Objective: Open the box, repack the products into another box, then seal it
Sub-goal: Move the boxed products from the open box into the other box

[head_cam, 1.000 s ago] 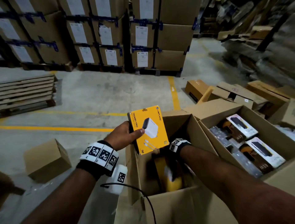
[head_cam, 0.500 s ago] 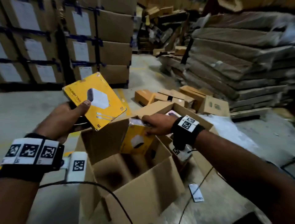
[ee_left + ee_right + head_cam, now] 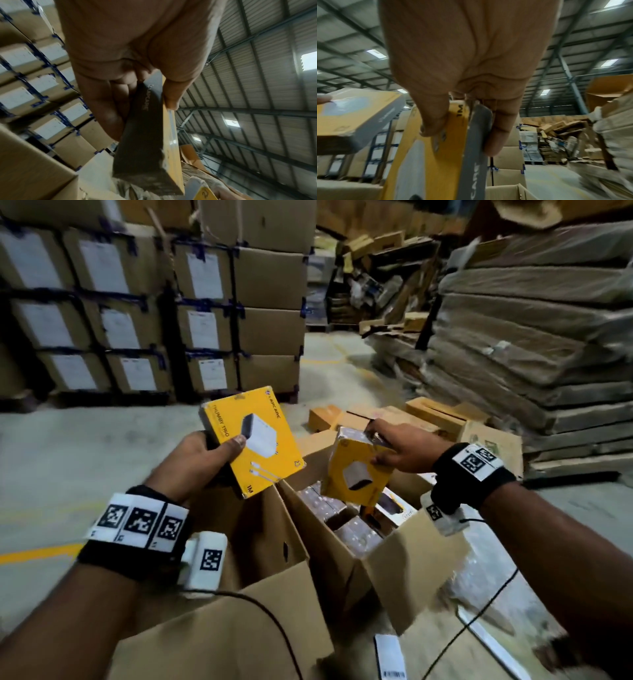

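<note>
Above the two open cartons, we are gripping one yellow charger pack [image 3: 255, 440] in our left hand [image 3: 195, 460] and pinching a second pack [image 3: 356, 474] by its top edge in our right hand [image 3: 404, 448], over the fuller carton [image 3: 394, 556]. That thin pinch is risking a slip; through the blur, it seems the packs might collide.

Packed box [image 3: 346, 529] seems full; near box [image 3: 260, 546] open.
</note>
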Action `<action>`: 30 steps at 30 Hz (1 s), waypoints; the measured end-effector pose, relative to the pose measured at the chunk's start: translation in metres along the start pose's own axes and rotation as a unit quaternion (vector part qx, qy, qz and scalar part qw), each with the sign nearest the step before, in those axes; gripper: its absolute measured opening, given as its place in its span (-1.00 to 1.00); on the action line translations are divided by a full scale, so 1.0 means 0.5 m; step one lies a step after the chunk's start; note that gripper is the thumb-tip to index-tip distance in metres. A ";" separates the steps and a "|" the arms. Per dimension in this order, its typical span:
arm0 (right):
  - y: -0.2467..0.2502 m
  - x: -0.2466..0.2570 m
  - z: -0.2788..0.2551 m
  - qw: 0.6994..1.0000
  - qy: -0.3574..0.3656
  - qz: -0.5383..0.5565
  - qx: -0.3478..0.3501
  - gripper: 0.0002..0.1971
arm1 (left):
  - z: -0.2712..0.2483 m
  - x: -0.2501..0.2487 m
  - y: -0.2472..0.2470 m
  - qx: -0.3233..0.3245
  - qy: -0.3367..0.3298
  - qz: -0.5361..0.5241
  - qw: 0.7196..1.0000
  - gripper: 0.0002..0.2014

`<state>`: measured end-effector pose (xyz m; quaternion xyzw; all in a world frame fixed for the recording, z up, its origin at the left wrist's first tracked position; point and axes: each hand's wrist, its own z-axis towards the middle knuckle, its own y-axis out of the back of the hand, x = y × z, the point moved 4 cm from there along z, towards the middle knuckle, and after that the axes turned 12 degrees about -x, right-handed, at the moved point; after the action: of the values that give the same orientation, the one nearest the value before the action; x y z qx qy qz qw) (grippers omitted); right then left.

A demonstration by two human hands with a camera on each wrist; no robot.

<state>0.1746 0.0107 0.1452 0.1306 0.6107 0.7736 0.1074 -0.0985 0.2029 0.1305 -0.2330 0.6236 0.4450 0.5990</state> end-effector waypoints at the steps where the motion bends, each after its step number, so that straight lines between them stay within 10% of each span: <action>1: -0.010 -0.017 0.009 1.000 0.019 0.002 0.011 -0.51 | -0.001 0.000 -0.022 -0.006 0.004 0.008 1.000 -0.73; 15: -0.106 -0.046 0.068 0.958 0.259 0.050 0.109 -0.63 | -0.049 0.023 -0.181 -0.125 0.086 0.122 0.981 -0.66; 30: -0.204 0.054 0.119 0.922 0.278 0.011 0.270 -0.65 | -0.009 0.043 -0.147 -0.169 0.079 0.102 0.977 -0.65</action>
<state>0.1696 0.0976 0.0611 -0.0588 0.7999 0.5861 -0.1150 -0.0442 0.1681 0.0891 -0.3010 0.6050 0.5829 0.4513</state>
